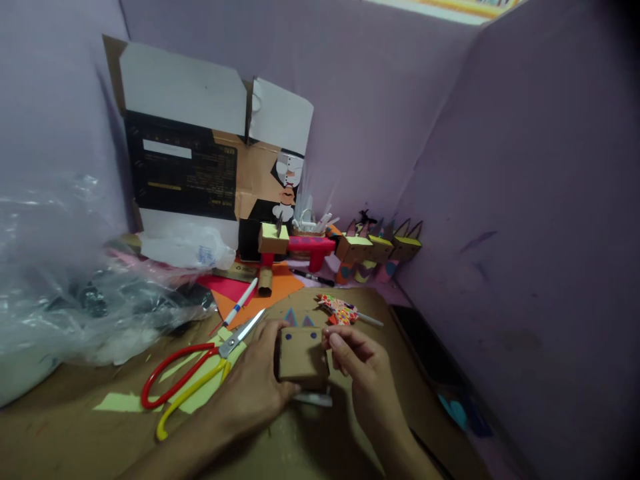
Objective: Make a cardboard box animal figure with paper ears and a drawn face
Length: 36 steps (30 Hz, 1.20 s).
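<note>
A small square cardboard box (303,359) with two dark dots and two pointed, purple-and-blue ears on top is held low in the middle. My left hand (263,373) grips its left side, thumb at the bottom edge. At its upper right corner my right hand (361,360) has thumb and fingertips pinched together; what they hold, if anything, is too small to tell. Under the box lies a pale, thin object (314,399), partly hidden. Scissors with red and yellow handles (231,345) lie open to the left on yellow-green paper scraps (120,403).
Clear plastic bags (90,280) fill the left side. Behind stand an unfolded carton (185,160), a red figure with a box head (313,248) and several eared cardboard heads (355,248). A patterned piece (340,310), a marker (240,303) and a dark flat object (425,347) lie nearby.
</note>
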Motion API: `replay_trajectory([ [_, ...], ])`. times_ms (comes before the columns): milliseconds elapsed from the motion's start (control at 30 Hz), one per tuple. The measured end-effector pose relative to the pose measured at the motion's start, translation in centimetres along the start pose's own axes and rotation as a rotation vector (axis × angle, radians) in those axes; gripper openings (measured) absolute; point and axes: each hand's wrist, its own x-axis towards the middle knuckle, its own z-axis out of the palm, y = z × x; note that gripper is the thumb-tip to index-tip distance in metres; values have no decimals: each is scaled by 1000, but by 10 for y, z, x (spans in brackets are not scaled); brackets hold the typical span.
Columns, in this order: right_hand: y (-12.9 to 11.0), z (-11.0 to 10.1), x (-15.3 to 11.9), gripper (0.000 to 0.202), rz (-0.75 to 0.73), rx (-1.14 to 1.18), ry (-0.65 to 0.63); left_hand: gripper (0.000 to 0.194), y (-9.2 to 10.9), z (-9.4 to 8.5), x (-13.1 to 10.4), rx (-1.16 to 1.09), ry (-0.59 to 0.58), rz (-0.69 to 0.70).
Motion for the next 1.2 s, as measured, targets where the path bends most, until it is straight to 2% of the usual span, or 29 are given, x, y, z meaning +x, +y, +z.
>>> replay_trajectory([
  [133,-5,-2,-6,14,-160,-257,5,53,5,11,-9,-12,27,19],
  [300,6,1,-9,14,-420,-527,-80,55,4,18,-16,0,41,41],
  [433,10,1,-10,13,-502,-639,-97,44,3,21,-22,-29,0,27],
  [667,3,2,-14,13,-659,-741,-115,54,-6,29,-25,-74,38,49],
  [800,3,4,-14,12,-706,-726,-100,49,-4,28,-27,-57,42,62],
  [1000,2,2,-14,11,-706,-739,-94,53,0,23,-27,-54,0,67],
  [1200,-2,2,-14,10,-699,-724,-95,54,-1,23,-25,-11,26,86],
])
